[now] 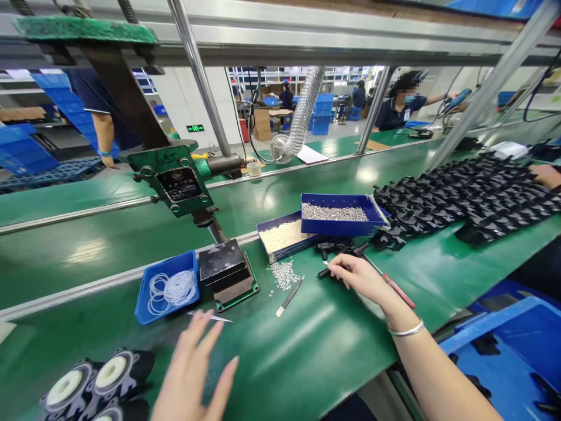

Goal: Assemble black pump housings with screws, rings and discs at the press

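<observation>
My left hand (pixel 193 371) hovers over the green bench with fingers spread and holds nothing. Just past its fingertips lies a pointed pair of tweezers (pixel 215 317). My right hand (pixel 357 278) is closed in a pinch, a small white piece (pixel 325 264) showing at its fingertips; its exact kind is too small to tell. Beside those fingers is a short black rod-like part (pixel 324 273). Small white rings (pixel 284 275) are scattered to the left of the right hand, with dark tweezers (pixel 290 296) below them. A red-handled tool (pixel 398 290) lies partly behind the right wrist.
A green press (pixel 179 181) stands over a black block (pixel 222 263). White tubing rings fill a blue tray (pixel 144 301). Bins hold cream pieces (pixel 284 234) and metal screws (pixel 335 213). Black housings (pixel 456 199) crowd the right; ringed housings (pixel 109 374) sit front left. Another person's hand (pixel 546 174) reaches in.
</observation>
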`<state>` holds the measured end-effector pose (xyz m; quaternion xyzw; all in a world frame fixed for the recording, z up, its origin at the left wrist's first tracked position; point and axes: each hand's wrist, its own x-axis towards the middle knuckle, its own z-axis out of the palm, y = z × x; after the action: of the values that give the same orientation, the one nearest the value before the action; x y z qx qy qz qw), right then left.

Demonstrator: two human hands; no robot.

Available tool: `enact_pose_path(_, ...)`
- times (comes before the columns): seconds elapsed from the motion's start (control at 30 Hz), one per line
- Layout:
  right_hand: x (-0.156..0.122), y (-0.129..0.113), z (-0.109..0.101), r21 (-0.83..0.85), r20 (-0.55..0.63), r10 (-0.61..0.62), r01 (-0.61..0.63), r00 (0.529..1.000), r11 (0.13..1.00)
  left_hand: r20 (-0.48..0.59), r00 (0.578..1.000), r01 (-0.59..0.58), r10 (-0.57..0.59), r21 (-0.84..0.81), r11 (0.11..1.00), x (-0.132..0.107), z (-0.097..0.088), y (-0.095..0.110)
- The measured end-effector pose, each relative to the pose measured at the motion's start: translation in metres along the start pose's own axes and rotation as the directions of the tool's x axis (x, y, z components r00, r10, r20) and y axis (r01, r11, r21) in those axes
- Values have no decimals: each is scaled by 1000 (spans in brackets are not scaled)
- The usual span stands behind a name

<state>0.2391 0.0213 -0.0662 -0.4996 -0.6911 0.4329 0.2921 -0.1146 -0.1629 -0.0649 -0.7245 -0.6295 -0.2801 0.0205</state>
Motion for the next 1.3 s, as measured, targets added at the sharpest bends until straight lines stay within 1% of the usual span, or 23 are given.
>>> enact_pose_path(0.1,-5,-20,15,93,53,-46,41,998,995,92,986,-133,137,-56,990,16,28,36)
enact_pose_path(0.17,-9,-41,28,213,176,-102,63,979,975,139,971,-180,193,-101,979,26,39,48)
enact_pose_path(0.2,-11,-53,35,288,260,-134,55,956,956,150,966,-195,212,-123,973,31,43,51)
enact_pose_path(0.27,-14,-74,51,441,432,-200,-13,879,898,145,962,-206,231,-169,964,42,47,53)
enact_pose_path(0.33,-12,-91,67,555,534,-266,-95,803,826,109,968,-201,227,-208,957,53,49,51)
enact_pose_path(0.37,-10,-97,74,596,549,-291,-123,783,793,83,972,-197,220,-218,956,57,48,48)
enact_pose_path(0.4,-8,-101,81,630,547,-308,-140,779,764,57,975,-197,213,-217,956,61,47,45)
enact_pose_path(0.47,-2,-107,93,676,524,-318,-158,790,720,3,979,-199,203,-186,962,64,44,38)
enact_pose_path(0.53,3,-107,105,701,512,-308,-183,802,689,-9,984,-178,179,-169,969,63,43,30)
enact_pose_path(0.63,4,-99,124,723,518,-295,-226,803,653,50,993,-90,106,-252,963,52,52,17)
enact_pose_path(0.77,3,-82,143,729,566,-289,-304,772,614,131,989,-9,63,-381,924,36,73,7)
enact_pose_path(0.8,3,-78,145,745,553,-292,-306,781,593,149,988,28,37,-410,911,35,76,7)
enact_pose_path(0.83,4,-76,144,770,517,-294,-287,804,570,169,986,85,-9,-448,890,34,76,8)
enact_pose_path(0.87,5,-74,142,799,458,-296,-243,839,550,189,979,163,-77,-500,851,35,75,11)
enact_pose_path(0.9,7,-72,138,825,380,-289,-180,879,536,212,963,259,-165,-567,782,37,72,14)
enact_pose_path(0.93,9,-71,134,836,303,-275,-116,913,536,247,934,358,-258,-647,673,40,68,18)
enact_pose_path(0.97,11,-70,129,831,247,-256,-68,935,552,299,892,443,-339,-728,524,44,64,22)
enact_pose_path(1.03,13,-68,122,776,221,-209,-41,953,630,420,796,532,-436,-829,171,51,55,27)
enact_pose_path(1.07,14,-67,121,726,248,-183,-58,951,685,475,752,540,-457,-842,14,54,52,28)
enact_pose_path(1.1,14,-66,122,664,288,-157,-79,945,744,520,715,535,-467,-837,-113,56,50,28)
enact_pose_path(1.13,13,-64,125,594,325,-138,-89,936,800,553,685,520,-474,-827,-214,58,49,28)
enact_pose_path(1.2,9,-61,133,455,352,-137,-41,926,890,598,641,479,-482,-802,-358,60,49,26)
enact_pose_path(1.3,4,-57,145,278,301,-242,157,922,947,638,616,421,-462,-762,-492,61,50,24)
